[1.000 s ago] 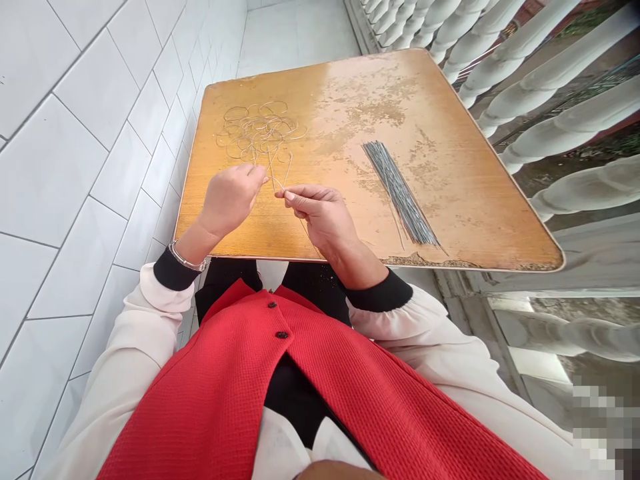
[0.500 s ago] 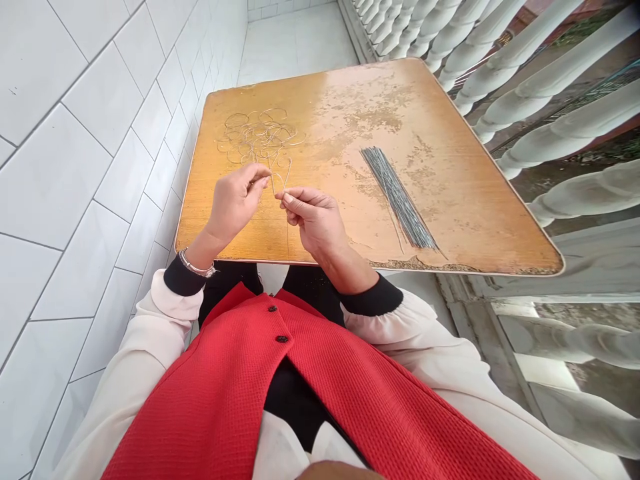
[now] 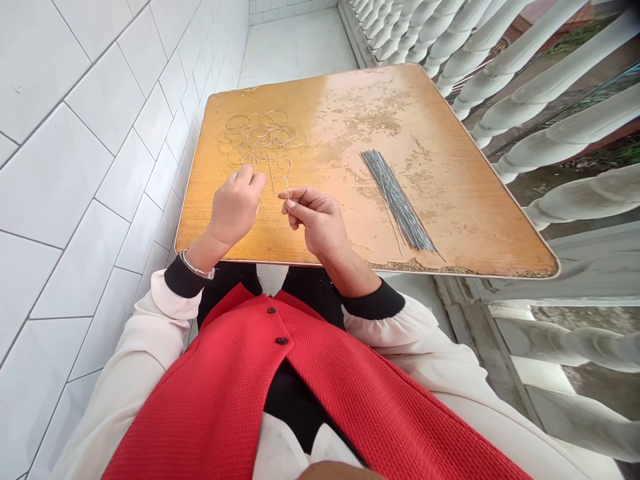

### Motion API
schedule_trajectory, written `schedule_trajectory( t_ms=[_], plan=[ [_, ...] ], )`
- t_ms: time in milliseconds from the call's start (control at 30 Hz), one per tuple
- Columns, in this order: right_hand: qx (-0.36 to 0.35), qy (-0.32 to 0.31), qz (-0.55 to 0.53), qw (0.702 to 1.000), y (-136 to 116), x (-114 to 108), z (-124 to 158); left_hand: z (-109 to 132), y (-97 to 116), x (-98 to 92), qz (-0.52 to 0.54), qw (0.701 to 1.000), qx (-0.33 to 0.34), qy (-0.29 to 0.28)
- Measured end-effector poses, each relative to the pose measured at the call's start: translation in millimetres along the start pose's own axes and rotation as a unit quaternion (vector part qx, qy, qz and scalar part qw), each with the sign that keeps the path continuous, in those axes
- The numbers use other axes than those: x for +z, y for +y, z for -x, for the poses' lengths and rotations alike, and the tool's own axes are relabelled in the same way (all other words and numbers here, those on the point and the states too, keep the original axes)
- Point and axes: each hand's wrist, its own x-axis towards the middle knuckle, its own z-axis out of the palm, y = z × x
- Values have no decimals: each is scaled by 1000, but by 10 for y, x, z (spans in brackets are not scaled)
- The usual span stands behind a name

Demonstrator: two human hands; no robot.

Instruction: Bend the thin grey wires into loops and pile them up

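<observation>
My right hand (image 3: 320, 220) pinches a thin piece of wire (image 3: 287, 187) between thumb and fingertips, just above the table. Close by on the left is my left hand (image 3: 236, 203), its back turned to me and its fingers curled in. What the left fingers hold, if anything, is hidden. Directly beyond both hands lies a loose pile of bent wire loops (image 3: 263, 139), tangled over one another. A bundle of straight grey wires (image 3: 400, 203) rests slantwise on the right, with one strand lying slightly apart along its left side.
The wooden table (image 3: 330, 247) has a worn, peeling surface and a chipped front edge. White tiled wall (image 3: 75, 200) runs close along its left side. White balusters (image 3: 545, 127) line the right.
My left hand has turned over and curled its fingers, drawing slightly away from the right. The right hand stays nearly in place, still pinching wire.
</observation>
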Motion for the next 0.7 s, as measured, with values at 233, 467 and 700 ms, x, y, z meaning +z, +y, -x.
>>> schedule_trajectory(
  t_ms=[233,467,700],
  plan=[
    [15,-17,2,1000,-5,-44,13,0,-57,22,16,1000,10,9],
    [-11,-30,21,999,-119,-51,-15,-11,-50,-22,35,999,23,-17],
    [-25,-21,30,999,-141,-37,-8,6,-57,-17,42,998,26,-39]
  ],
)
